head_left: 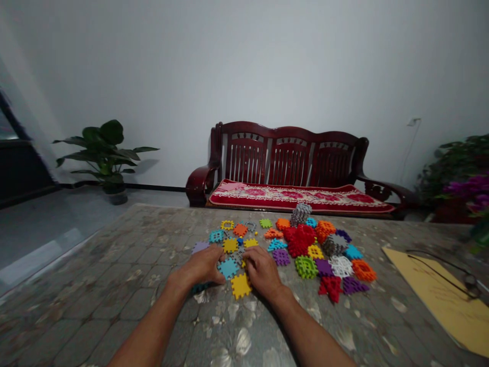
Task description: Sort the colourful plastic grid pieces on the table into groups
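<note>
Thumb and forefinger of my left hand (206, 264) close on the left edge of a light blue interlocking tile (228, 268), which lies among other notched plastic tiles on the table. My right hand (263, 270) is just to the right with its fingers curled; a sliver of yellow shows at the fingertips, but what they grip is mostly hidden. Below the blue tile is a yellow tile (241, 286), close to the right hand's thumb side. Beyond the hands are another yellow tile (230, 245) and a small blue piece (240, 241). A dark teal piece (200, 287) is partly under my left hand.
Several loose pieces lie right of my hands, among them a red cluster (300, 239), a green block (306, 266) and a purple tile (281, 257). A yellow board (435, 295) with a dark cord (439, 270) over it is on the table's right. A wooden bench (288, 158) stands beyond.
</note>
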Demonstrator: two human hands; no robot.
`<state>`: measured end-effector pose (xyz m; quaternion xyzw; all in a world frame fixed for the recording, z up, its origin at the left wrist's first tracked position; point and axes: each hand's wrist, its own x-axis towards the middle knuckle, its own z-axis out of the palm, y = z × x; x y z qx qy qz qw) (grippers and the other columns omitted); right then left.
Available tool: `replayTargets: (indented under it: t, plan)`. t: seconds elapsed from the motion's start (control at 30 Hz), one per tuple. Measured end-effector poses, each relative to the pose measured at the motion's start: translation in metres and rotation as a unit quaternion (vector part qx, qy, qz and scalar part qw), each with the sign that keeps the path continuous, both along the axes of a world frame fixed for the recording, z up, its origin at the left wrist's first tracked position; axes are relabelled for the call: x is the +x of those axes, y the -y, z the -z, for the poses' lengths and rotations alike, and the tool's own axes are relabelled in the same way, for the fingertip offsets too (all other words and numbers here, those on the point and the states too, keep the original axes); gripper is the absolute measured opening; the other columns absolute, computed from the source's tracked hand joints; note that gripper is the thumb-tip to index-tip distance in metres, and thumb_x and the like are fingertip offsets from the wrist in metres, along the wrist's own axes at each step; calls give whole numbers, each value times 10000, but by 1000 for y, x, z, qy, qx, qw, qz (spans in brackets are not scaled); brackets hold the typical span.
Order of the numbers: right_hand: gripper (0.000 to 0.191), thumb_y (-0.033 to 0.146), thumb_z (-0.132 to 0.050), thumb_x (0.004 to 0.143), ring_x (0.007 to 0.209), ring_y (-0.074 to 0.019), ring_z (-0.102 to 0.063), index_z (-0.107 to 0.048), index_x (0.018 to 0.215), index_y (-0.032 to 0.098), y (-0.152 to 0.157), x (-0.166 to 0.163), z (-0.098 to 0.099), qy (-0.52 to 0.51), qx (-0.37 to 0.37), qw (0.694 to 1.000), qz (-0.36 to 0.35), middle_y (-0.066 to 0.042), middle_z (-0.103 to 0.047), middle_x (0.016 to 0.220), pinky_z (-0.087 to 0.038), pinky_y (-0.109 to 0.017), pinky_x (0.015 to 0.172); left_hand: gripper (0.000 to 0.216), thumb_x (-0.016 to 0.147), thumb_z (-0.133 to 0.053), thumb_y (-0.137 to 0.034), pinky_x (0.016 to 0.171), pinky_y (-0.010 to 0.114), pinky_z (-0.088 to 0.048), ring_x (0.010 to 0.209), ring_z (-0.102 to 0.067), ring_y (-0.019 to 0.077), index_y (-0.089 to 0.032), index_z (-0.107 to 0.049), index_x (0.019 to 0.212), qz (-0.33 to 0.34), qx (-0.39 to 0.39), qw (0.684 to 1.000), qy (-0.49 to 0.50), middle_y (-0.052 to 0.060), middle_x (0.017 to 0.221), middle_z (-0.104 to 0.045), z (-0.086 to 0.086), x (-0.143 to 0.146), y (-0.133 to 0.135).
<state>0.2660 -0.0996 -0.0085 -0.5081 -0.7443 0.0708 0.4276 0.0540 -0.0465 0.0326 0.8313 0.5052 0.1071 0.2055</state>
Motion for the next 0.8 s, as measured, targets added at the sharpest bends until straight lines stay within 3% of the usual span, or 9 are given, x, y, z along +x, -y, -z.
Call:
replayTargets:
  t: [0.2, 0.37, 0.6, 0.8]
  plan:
    - [322, 26, -502, 799, 982, -199, -623, -709, 933, 234, 1, -1, -2, 4, -1, 1000, 1, -52, -707, 1001, -490, -342, 906, 345, 503, -739, -243, 637, 277, -344, 770, -571, 221, -230, -597, 817, -1, 6, 1000, 18, -2, 784, -630, -5, 1, 3]
    - [333, 10, -499, 790, 984, -201, -617, -703, 937, 228, 0, 0, -2, 6, -4, 1000, -8, -51, -706, 1003, -484, -338, 904, 346, 547, -654, -200, 598, 252, -328, 714, -543, 167, -221, -567, 881, 17, -43, 999, 25, -29, 781, -616, -4, 1, -2]
    - [311, 27, -517, 805, 978, -200, -619, -711, 936, 232, -1, 2, 0, 3, -12, 1000, -17, -51, -703, 994, -485, -334, 892, 235, 569, -593, -187, 527, 227, -348, 598, -508, 129, -205, -519, 791, 12, -130, 977, 168, -58, 627, -534, -1, 2, -9]
    - [238, 154, -503, 920, 973, -198, -630, -708, 1008, 236, 1, 1, -3, 1, -18, 1000, -10, -54, -716, 1001, -485, -335, 892, 235, 624, -623, -273, 498, 228, -378, 522, -530, 118, -189, -538, 826, 7, -179, 952, 248, -52, 631, -570, 5, 3, -12]
